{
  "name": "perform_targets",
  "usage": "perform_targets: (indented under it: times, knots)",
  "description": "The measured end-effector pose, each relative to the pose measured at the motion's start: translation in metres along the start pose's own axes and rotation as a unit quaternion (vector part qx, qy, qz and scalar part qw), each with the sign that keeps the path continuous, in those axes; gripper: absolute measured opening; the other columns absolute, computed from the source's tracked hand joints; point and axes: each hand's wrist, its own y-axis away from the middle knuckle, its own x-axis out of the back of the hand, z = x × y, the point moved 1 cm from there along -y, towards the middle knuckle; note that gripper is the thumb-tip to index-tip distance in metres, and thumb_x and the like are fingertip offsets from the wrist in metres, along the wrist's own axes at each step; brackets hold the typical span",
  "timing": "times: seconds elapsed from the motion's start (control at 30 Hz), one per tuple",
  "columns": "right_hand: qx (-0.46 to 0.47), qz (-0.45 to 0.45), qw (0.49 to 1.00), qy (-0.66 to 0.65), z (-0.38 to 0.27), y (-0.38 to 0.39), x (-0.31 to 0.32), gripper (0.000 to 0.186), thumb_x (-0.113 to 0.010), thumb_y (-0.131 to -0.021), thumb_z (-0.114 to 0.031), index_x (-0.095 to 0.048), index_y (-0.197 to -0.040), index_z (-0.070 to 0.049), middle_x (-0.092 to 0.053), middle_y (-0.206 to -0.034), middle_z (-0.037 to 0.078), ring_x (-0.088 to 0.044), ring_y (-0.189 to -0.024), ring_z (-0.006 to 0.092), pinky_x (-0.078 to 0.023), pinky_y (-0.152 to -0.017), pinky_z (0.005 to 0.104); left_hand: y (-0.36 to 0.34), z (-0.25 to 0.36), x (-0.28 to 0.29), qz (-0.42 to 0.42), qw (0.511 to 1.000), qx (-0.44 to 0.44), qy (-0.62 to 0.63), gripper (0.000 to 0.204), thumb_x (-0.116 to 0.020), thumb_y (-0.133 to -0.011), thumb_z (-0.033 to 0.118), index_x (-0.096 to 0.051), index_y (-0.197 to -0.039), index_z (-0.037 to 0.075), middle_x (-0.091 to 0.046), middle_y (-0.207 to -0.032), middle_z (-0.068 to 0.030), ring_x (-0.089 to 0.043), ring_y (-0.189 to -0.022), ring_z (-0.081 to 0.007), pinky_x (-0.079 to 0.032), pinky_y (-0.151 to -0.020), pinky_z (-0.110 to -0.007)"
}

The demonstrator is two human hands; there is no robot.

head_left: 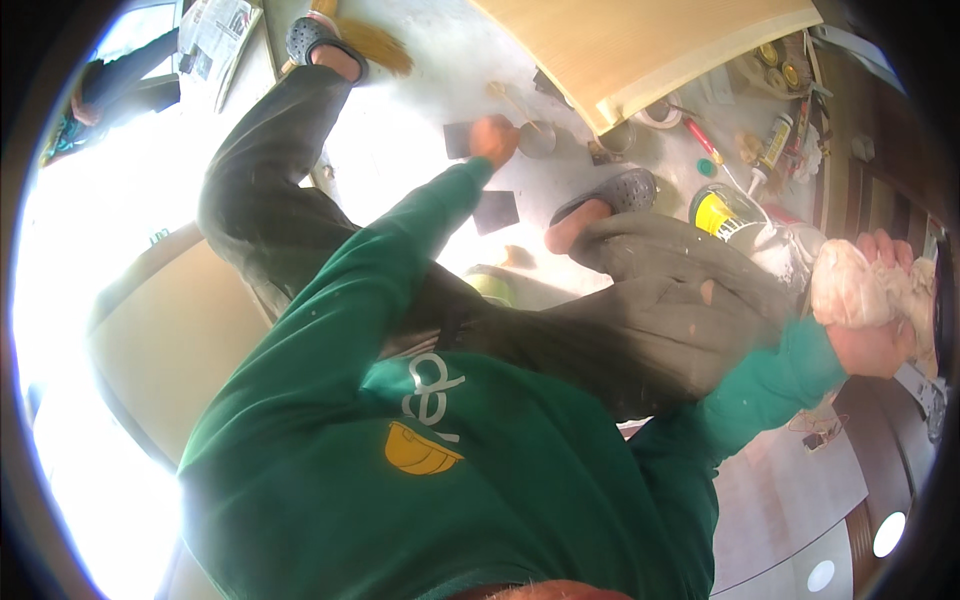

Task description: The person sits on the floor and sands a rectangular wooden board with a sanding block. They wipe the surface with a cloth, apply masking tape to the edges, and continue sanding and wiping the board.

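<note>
My left hand [494, 141] is down by the floor with its fingers curled. It sits between a dark square sheet [457, 141] and a round grey tin [537, 141]; what its fingers grip, if anything, is hidden. A second dark sheet [496, 212] lies closer to me. Over at the far right, my right hand [872, 348] is closed on a bunched cream rag [848, 286], beside a dark-rimmed object at the edge of view. A yellow-and-white tub [716, 214] with whitish smears stands near that rag.
A light wooden panel [650, 50] juts in from the top. Under its right edge lie a red-handled tool [703, 138], a caulk tube [772, 146] and a roll of tape [660, 114]. My shod feet flank the sheets; a straw broom [370, 45] is by the left shoe [322, 42].
</note>
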Motion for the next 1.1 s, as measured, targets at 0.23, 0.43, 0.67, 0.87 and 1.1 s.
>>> perform_targets:
  times: [0.23,0.43,0.67,0.87,1.1]
  knots:
    - [-0.092,-0.028,0.995,0.012,0.009,-0.012,0.006,0.047,-0.058,-0.076,-0.053,-0.053,-0.094,-0.011,-0.045,-0.093,0.011,-0.040,-0.084,0.0248,-0.035,-0.076,0.0382,-0.021,-0.003,-0.015,0.040,0.995,0.090,-0.005,0.028,-0.067,-0.077,0.025,-0.073,-0.086,0.000,-0.070,-0.089,-0.0243,-0.067,-0.085,-0.0438,-0.053,-0.079,-0.047]
    - [-0.105,-0.039,0.993,0.032,0.017,-0.015,-0.001,0.045,-0.054,-0.083,-0.056,-0.054,-0.087,-0.011,-0.045,-0.092,0.010,-0.040,-0.083,0.0237,-0.035,-0.075,0.0376,-0.058,-0.016,-0.030,-0.082,0.952,0.274,0.113,0.027,-0.067,-0.086,0.029,-0.074,-0.088,0.003,-0.073,-0.097,-0.0176,-0.068,-0.100,-0.0343,-0.053,-0.079,-0.044]
    - [-0.122,-0.047,0.990,0.057,0.025,-0.017,-0.010,0.045,-0.051,-0.088,-0.053,-0.055,-0.088,-0.008,-0.046,-0.092,0.010,-0.040,-0.083,0.0229,-0.035,-0.075,0.0374,-0.064,-0.033,-0.045,-0.089,0.978,0.128,0.135,0.015,-0.065,-0.091,0.018,-0.076,-0.098,0.010,-0.075,-0.099,-0.0078,-0.071,-0.088,-0.0224,-0.057,-0.075,-0.037]
    - [-0.128,-0.044,0.989,0.065,0.029,-0.017,-0.014,0.043,-0.048,-0.089,-0.052,-0.054,-0.085,-0.009,-0.046,-0.092,0.010,-0.040,-0.081,0.0225,-0.035,-0.073,0.0370,-0.071,-0.022,-0.049,-0.056,0.916,0.255,0.303,0.011,-0.069,-0.089,0.012,-0.074,-0.093,0.003,-0.074,-0.090,-0.0093,-0.069,-0.074,-0.0174,-0.055,-0.065,-0.031]
    - [-0.120,-0.001,0.987,0.105,0.032,-0.016,-0.019,0.043,-0.048,-0.089,-0.051,-0.052,-0.079,-0.009,-0.045,-0.090,0.010,-0.040,-0.080,0.0224,-0.035,-0.072,0.0364,-0.078,-0.038,-0.060,-0.002,0.926,0.145,0.349,0.022,-0.079,-0.084,0.016,-0.070,-0.080,-0.003,-0.070,-0.077,-0.0107,-0.066,-0.064,-0.0197,-0.053,-0.058,-0.031]
